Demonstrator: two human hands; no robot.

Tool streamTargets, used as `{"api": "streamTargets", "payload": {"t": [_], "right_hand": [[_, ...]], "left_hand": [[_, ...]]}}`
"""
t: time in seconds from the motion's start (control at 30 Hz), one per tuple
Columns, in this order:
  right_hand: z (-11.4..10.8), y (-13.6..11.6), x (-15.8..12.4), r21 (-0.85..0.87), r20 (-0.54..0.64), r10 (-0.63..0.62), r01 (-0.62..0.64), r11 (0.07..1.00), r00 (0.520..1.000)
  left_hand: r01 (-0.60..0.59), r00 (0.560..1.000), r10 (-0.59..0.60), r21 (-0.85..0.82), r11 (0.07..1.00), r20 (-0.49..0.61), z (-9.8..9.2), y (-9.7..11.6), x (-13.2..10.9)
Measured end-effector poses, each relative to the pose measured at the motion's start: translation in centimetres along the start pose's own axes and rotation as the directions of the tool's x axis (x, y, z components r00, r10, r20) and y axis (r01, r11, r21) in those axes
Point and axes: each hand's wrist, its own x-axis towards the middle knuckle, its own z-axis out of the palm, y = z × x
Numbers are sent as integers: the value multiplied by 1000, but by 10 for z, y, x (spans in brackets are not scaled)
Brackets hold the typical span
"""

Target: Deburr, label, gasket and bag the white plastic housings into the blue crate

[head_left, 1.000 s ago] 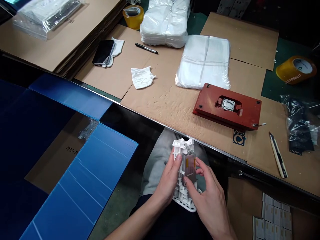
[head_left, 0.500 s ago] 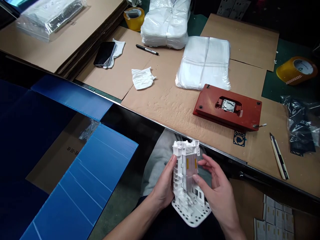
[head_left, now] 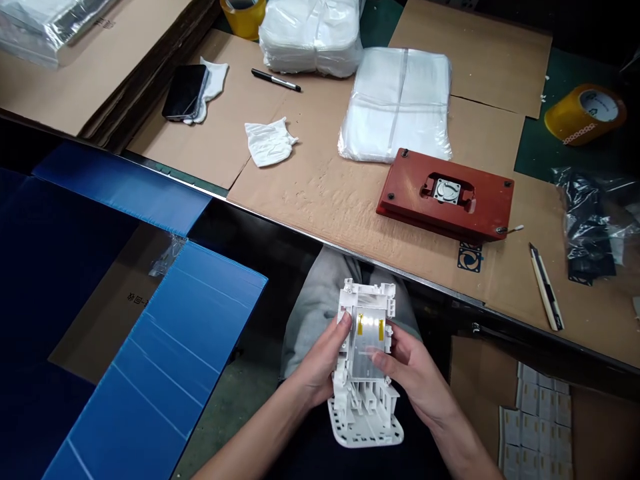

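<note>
The white plastic frame (head_left: 363,393) is held up over the person's lap, just below the edge of the table (head_left: 310,207). It has lots of small walls and tabs, and a flat foot full of holes (head_left: 365,432) at its low end. A shiny flat panel (head_left: 369,347) sits in the middle, with two small yellow strips (head_left: 360,325) near its top.

The left grip (head_left: 320,363) is closed around the left side of the frame. The right grip (head_left: 413,377) curls around the right side, and its thumb (head_left: 375,357) lies on the panel. Both have firm hold of the frame.

The step in hand looks like holding the frame up to check it. The next move seems to call for a soft touch, since the thin tabs look easy to snap.

Under the frame are grey trousers (head_left: 315,313). To the left lies a blue board (head_left: 165,360). On the table sit a red block (head_left: 445,213), a flat bag of white sheets (head_left: 395,107) and a craft knife (head_left: 546,287).
</note>
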Motion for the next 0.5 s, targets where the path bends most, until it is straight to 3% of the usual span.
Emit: {"api": "streamTargets", "payload": {"t": [0.13, 0.27, 0.33, 0.5], "right_hand": [[-8, 15, -6, -22, -42, 24, -25, 999, 999], [-4, 28, -17, -82, -119, 98, -108, 991, 988], [1, 33, -25, -131, -134, 84, -102, 986, 987], [8, 38, -45, -374, -156, 58, -113, 920, 986]], "left_hand": [[-146, 981, 183, 371, 917, -66, -7, -2, -8], [-84, 988, 149, 706, 703, -30, -11, -7, -25], [-49, 986, 152, 767, 639, -63, -11, -12, -33], [-24, 985, 145, 767, 641, -90, -10, -26, -43]]}}
